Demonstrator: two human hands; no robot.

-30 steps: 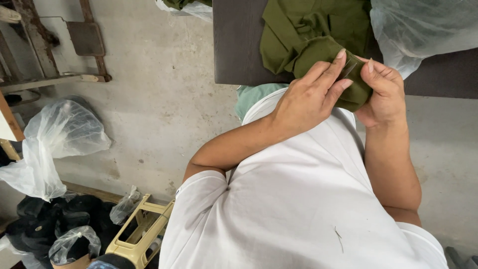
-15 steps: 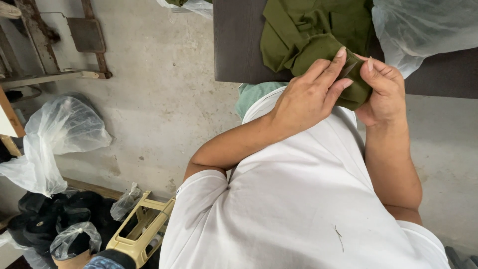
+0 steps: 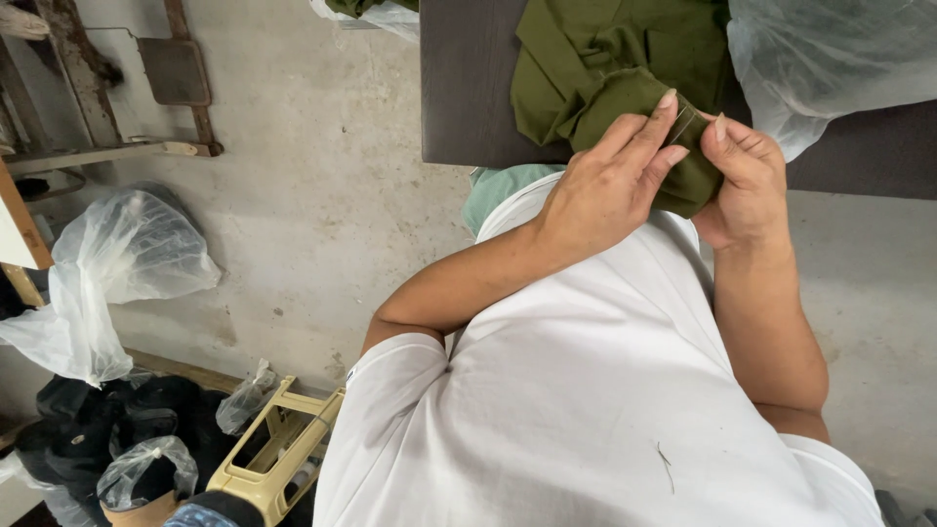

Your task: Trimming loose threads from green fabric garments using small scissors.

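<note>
— Olive-green folded cotton cloth (image 3: 625, 107), where exactly is it?

— At twelve o'clock, on the near edge of the dark brown bench (image 3: 468, 88), bunched between both hands.

— And the fingers?

— The left hand (image 3: 605, 185) lies over the bunch, fingers (image 3: 652, 122) long and close together, pressing the fold. The right hand (image 3: 747, 181) at one o'clock has its fingers (image 3: 727, 137) curled, thumb and forefinger pinched together on the cloth's edge; a thin thread seems to run between the two hands.

— Farther out?

— A clear crinkled plastic bag (image 3: 830, 59) lies on the bench at two o'clock. Another translucent plastic bag (image 3: 117, 263) sits on the concrete floor (image 3: 322, 195) at nine o'clock, and a beige plastic frame (image 3: 268, 459) at seven.
</note>
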